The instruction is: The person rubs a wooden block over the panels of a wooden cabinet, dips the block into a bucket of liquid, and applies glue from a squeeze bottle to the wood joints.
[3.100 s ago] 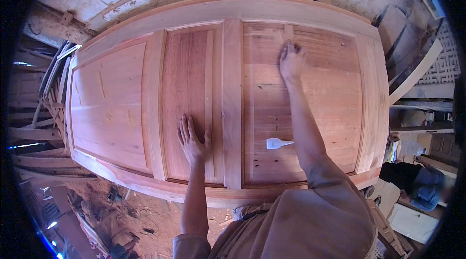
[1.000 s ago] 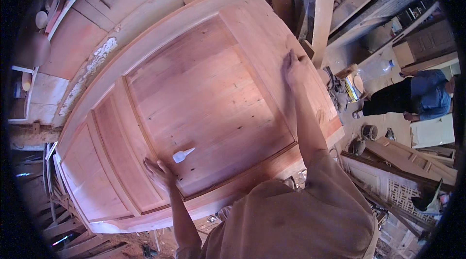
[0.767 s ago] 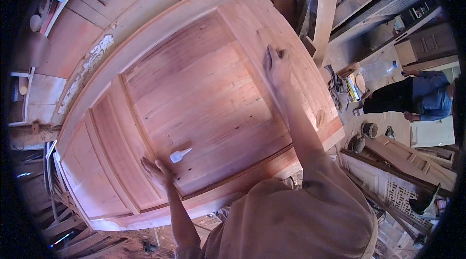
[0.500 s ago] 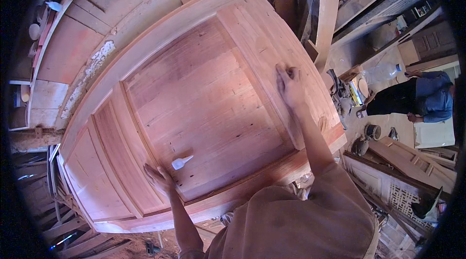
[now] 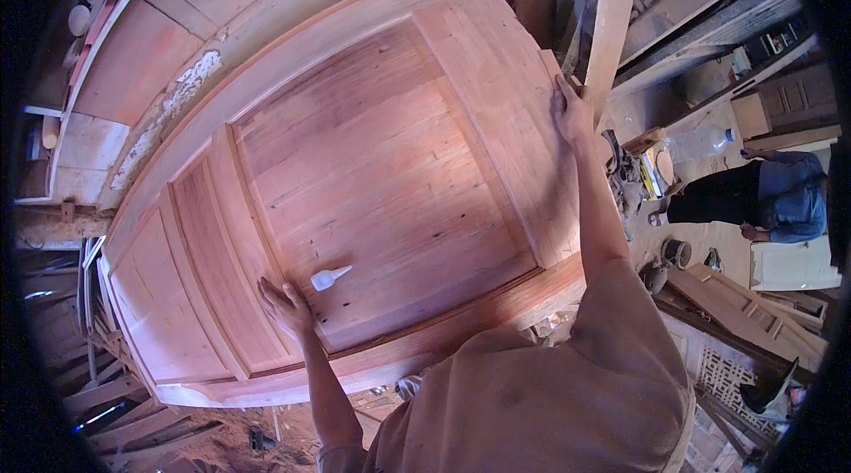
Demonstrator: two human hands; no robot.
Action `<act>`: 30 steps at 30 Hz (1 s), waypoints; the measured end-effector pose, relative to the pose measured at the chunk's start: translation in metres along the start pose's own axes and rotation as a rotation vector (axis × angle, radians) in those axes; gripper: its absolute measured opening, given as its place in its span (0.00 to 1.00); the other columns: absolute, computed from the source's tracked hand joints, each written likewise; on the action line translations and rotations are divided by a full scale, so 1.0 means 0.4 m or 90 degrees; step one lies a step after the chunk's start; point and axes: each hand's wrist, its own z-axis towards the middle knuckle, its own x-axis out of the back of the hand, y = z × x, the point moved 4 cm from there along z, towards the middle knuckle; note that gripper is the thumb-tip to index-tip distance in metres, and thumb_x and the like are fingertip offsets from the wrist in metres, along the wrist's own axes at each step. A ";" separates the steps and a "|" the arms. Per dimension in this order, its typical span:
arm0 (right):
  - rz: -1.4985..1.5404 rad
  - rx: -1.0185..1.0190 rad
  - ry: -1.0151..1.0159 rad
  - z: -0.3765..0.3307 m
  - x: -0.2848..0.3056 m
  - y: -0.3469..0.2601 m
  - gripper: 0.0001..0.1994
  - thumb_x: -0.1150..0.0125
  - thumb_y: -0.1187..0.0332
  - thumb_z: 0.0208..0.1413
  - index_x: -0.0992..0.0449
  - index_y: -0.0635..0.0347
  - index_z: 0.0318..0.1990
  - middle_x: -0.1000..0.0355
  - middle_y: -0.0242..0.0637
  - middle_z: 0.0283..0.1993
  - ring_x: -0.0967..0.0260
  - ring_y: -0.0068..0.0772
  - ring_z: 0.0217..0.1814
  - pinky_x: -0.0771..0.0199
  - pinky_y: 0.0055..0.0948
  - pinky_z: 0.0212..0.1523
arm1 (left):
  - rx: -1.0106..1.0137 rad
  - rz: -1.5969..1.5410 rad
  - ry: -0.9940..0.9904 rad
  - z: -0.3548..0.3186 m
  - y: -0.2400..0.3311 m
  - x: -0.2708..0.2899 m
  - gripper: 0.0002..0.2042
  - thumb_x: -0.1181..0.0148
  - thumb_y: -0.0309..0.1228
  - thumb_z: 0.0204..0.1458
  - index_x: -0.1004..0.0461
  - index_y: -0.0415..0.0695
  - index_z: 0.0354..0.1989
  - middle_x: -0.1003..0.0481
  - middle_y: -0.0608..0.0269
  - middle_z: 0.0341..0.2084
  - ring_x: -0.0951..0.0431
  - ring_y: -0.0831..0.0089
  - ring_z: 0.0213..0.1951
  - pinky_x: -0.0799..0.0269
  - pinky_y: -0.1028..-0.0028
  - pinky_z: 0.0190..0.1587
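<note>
From my end, the wooden door [image 5: 355,23] lies flat in front of the person, filling most of the head view. The left hand [image 5: 288,306] is open, fingers spread, resting over the crossbar [image 5: 239,194] beside the big panel [image 5: 363,163]. The right hand [image 5: 572,111] is at the outer edge of the wide end board [image 5: 501,101], fingers partly bent. A small pale piece [image 5: 547,60] shows just beyond its fingertips; I cannot tell whether that hand grips it. The white bottle [image 5: 326,279] lies on the big panel, just beside the left hand. For good contact here, I would press lightly and evenly, ease off where the board ends so the corner isn't rounded, and watch for splinters. I would leave the left palm flat for balance, with its fingers clear of the bottle
</note>
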 end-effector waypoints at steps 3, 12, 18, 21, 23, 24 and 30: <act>-0.051 0.033 0.042 -0.010 -0.004 -0.014 0.16 0.45 0.62 0.60 0.24 0.45 0.55 0.36 0.61 0.58 0.38 0.62 0.58 0.34 0.51 0.57 | -0.006 0.013 0.003 0.000 -0.001 -0.002 0.33 0.57 0.50 0.63 0.45 0.34 0.66 0.41 0.39 0.64 0.41 0.44 0.65 0.46 0.50 0.65; 0.046 0.141 0.049 -0.137 -0.056 -0.290 0.15 0.39 0.71 0.54 0.21 0.51 0.50 0.32 0.49 0.37 0.33 0.48 0.41 0.30 0.42 0.44 | -0.024 0.048 0.007 0.005 0.006 0.009 0.32 0.56 0.49 0.63 0.43 0.33 0.65 0.40 0.40 0.63 0.39 0.45 0.64 0.43 0.52 0.64; 0.046 0.109 0.057 -0.282 0.022 -0.347 0.16 0.41 0.67 0.56 0.23 0.47 0.53 0.32 0.50 0.43 0.34 0.51 0.44 0.30 0.44 0.43 | -0.027 0.041 0.002 0.004 0.017 0.006 0.31 0.56 0.49 0.63 0.42 0.33 0.64 0.39 0.40 0.63 0.39 0.44 0.64 0.43 0.53 0.65; 0.088 0.101 -0.005 -0.467 0.130 -0.358 0.19 0.41 0.69 0.56 0.26 0.48 0.56 0.32 0.51 0.45 0.33 0.52 0.45 0.30 0.46 0.44 | 0.003 0.061 0.008 -0.005 0.009 0.011 0.32 0.57 0.50 0.63 0.41 0.34 0.65 0.38 0.41 0.63 0.39 0.46 0.64 0.43 0.54 0.64; 0.110 0.090 -0.027 -0.598 0.200 -0.335 0.21 0.41 0.70 0.55 0.27 0.47 0.59 0.33 0.52 0.47 0.34 0.52 0.46 0.30 0.45 0.45 | -0.003 0.062 0.010 -0.006 0.013 0.019 0.32 0.57 0.50 0.63 0.41 0.34 0.65 0.38 0.41 0.63 0.39 0.46 0.64 0.42 0.54 0.64; 0.081 0.084 -0.045 -0.660 0.252 -0.314 0.23 0.40 0.71 0.55 0.28 0.46 0.60 0.33 0.51 0.48 0.34 0.52 0.46 0.31 0.44 0.46 | -0.008 0.067 0.019 -0.008 0.018 0.026 0.32 0.57 0.51 0.63 0.42 0.34 0.65 0.38 0.41 0.63 0.39 0.46 0.64 0.42 0.54 0.64; -0.113 -0.035 -0.108 -0.851 0.366 -0.151 0.24 0.43 0.72 0.56 0.30 0.47 0.62 0.33 0.49 0.49 0.35 0.52 0.50 0.34 0.43 0.53 | 0.011 0.046 0.015 -0.011 0.029 0.024 0.32 0.56 0.52 0.63 0.40 0.37 0.65 0.37 0.43 0.62 0.38 0.48 0.64 0.41 0.54 0.64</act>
